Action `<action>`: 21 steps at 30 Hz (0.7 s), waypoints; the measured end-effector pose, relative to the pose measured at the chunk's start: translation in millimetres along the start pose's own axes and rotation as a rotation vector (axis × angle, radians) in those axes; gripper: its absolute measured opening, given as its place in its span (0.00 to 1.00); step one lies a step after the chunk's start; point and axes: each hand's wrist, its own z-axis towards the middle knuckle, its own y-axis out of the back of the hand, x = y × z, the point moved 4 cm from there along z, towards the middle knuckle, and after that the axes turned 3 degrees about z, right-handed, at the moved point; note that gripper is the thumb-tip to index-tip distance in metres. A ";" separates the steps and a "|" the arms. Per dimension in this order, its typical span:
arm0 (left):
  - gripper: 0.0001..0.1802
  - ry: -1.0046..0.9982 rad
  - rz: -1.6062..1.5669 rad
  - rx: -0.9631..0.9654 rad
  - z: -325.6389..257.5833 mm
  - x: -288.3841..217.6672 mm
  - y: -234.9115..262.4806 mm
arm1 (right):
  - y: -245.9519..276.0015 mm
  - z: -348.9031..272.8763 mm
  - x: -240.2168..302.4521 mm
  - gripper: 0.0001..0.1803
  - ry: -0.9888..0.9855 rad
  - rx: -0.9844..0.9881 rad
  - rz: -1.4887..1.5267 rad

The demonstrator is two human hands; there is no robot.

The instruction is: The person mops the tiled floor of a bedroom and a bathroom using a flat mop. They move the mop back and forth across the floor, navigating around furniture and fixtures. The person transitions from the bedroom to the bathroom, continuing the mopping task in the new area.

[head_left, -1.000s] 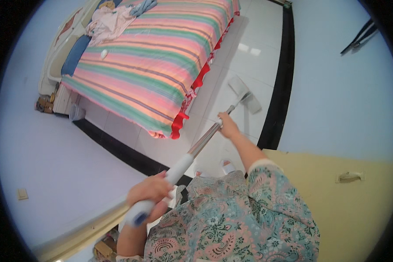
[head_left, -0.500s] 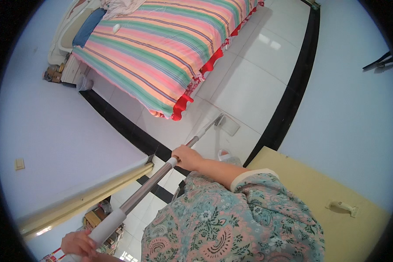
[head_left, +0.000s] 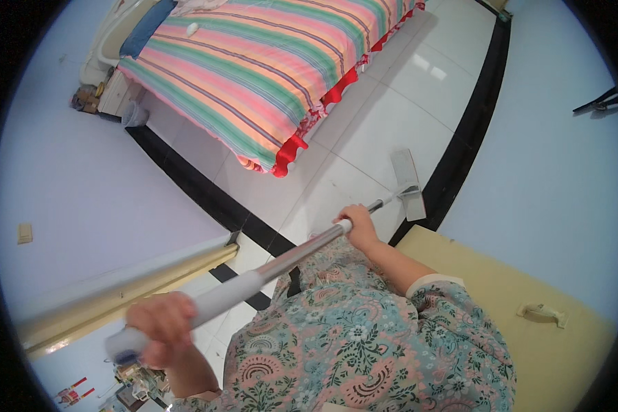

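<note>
A flat mop (head_left: 302, 253) slants across my body, its pole silver with a white grip at the upper end. My left hand (head_left: 161, 328) is wrapped round the white grip, slightly blurred. Farther down, my right hand (head_left: 357, 225) is closed round the pole at a pale collar. The rectangular mop head (head_left: 408, 184) lies on the white tiled floor (head_left: 364, 154), its lower end close to the black border along the right wall.
A bed with a striped cover (head_left: 254, 75) and red frilled edge fills the far left. A wastebasket (head_left: 136, 114) stands by a white nightstand (head_left: 117, 93). To my right is a yellow door (head_left: 474, 275) with a handle (head_left: 544, 314); a door frame (head_left: 151, 292) is at left.
The mop head has swung right and turned, from near the bed's corner to the black border. Both hands have moved right with the pole, and my left hand has come up.
</note>
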 end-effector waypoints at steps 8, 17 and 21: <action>0.09 -0.062 0.114 0.253 0.4 -83.4 71.2 | -108.7 26.8 71.2 0.09 0.074 0.116 0.163; 0.07 -0.168 0.174 0.546 13.2 -124.5 113.3 | -159.6 73.7 123.4 0.07 0.205 0.145 0.253; 0.09 -0.069 0.116 0.891 20.0 -114.3 134.4 | -112.9 92.0 112.7 0.08 0.209 -0.005 0.175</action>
